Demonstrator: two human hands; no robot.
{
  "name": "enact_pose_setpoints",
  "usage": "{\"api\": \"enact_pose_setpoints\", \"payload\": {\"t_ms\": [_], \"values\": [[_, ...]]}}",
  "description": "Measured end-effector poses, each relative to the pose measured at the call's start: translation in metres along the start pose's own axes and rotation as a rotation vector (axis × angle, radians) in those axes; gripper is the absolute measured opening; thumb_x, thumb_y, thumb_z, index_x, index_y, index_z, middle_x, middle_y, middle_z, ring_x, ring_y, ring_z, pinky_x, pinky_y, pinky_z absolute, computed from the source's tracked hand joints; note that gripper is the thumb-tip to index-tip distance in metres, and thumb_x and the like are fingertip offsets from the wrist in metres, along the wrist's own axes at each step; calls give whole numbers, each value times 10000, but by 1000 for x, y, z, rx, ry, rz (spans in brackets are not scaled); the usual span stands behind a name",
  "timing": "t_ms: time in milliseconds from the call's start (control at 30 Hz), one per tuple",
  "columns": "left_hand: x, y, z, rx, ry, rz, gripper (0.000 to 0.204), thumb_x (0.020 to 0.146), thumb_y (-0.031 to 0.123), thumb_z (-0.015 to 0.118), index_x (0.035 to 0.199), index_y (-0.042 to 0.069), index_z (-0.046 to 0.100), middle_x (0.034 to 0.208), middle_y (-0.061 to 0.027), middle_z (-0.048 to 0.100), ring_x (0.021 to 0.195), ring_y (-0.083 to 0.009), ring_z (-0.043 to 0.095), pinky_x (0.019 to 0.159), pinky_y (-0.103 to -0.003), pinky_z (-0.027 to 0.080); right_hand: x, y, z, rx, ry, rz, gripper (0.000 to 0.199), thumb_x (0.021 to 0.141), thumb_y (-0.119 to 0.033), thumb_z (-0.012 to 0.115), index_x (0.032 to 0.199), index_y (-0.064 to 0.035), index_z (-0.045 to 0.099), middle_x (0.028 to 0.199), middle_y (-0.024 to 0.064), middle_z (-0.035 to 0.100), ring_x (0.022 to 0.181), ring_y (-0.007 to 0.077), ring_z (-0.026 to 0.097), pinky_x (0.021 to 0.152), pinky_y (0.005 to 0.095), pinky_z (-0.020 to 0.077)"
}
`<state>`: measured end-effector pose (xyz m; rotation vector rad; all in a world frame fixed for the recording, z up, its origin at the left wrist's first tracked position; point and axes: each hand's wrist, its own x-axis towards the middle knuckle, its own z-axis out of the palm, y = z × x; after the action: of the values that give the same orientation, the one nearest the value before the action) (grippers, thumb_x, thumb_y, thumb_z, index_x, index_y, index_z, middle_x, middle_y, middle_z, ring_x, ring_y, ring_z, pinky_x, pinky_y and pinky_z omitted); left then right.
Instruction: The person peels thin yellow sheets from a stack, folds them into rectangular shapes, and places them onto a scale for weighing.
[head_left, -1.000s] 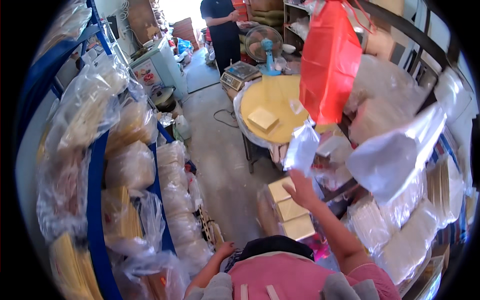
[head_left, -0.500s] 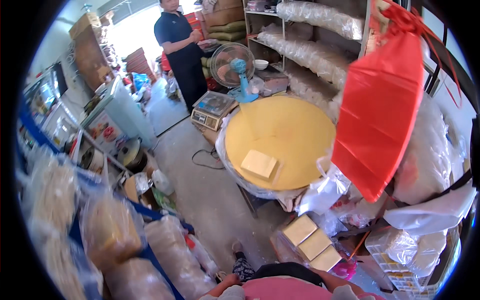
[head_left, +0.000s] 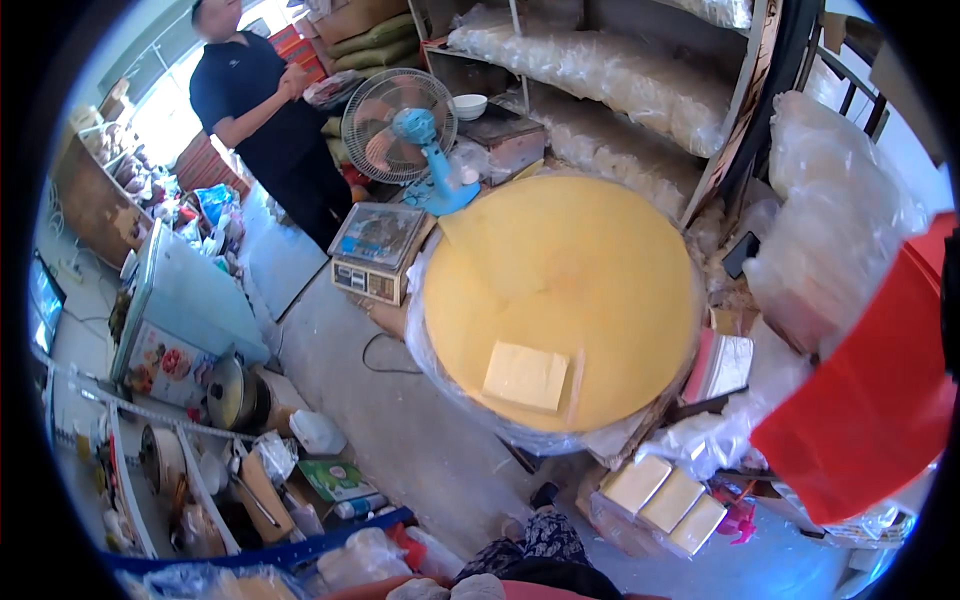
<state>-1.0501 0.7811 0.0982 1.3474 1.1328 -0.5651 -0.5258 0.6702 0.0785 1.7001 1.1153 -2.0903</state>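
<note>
Currently neither hand shows on my feed, just a strip of left forearm [head_left: 375,588] at the lower edge, so I cannot tell if either is open, closed or gripping. Pale block [head_left: 524,377] lies flat on the round desk [head_left: 590,270], ahead of both hands' side of the view. Three more blocks [head_left: 669,505] in a row, nearer, toward the right hand's side; red bag [head_left: 865,400] farther out that way.

My read: step in hand is footwork beside the desk. To do it well, I'd turn slowly, keep the shoes [head_left: 544,494] off that row, swing the right hand wide of the bag, and bring both hands into view before touching a block.

Against half a second ago: view turned, desk larger, bag lower and farther right, left hand gone from sight.
</note>
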Motion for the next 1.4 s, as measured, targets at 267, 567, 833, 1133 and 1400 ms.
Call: {"api": "enact_pose_setpoints", "payload": {"t_ms": [267,567,833,1133,1400], "values": [[127,-81,-101,-446,-150,216,520,831,435,674,1159,38,604,891,-173,686,864,-262,678,745,-382,530,151,-48,-65,-9,89,-349,312,845,-386,669,947,-91,667,836,33,652,758,197,623,713,360,518],[416,-93,-277,575,223,-21,570,885,319,587,1368,62,425,1370,-211,499,1221,-325,522,1012,-438,423,394,-137,-64,147,673,-51,663,801,-518,628,1289,-74,556,1305,206,568,1214,378,531,989,426,452],[478,-107,-288,673,164,280,489,903,313,566,1330,88,484,1365,-180,513,1285,-280,488,1089,-450,357,471,-141,24,116,501,72,545,879,-444,549,1269,-63,558,1295,215,569,1215,380,526,1002,434,438],[360,-109,-318,547,287,612,449,891,291,574,1283,79,520,1321,-152,553,1259,-268,514,1087,-453,362,483,-180,100,273,53,63,583,808,-492,654,1189,-53,624,1188,248,622,1099,385,604,939,438,482],[312,-104,-360,578,338,877,414,880,271,581,1241,70,551,1283,-127,588,1236,-257,538,1084,-456,367,549,-198,27,-10,110,110,485,909,-431,568,1241,-81,615,1210,174,641,1104,323,613,947,408,473]]}}
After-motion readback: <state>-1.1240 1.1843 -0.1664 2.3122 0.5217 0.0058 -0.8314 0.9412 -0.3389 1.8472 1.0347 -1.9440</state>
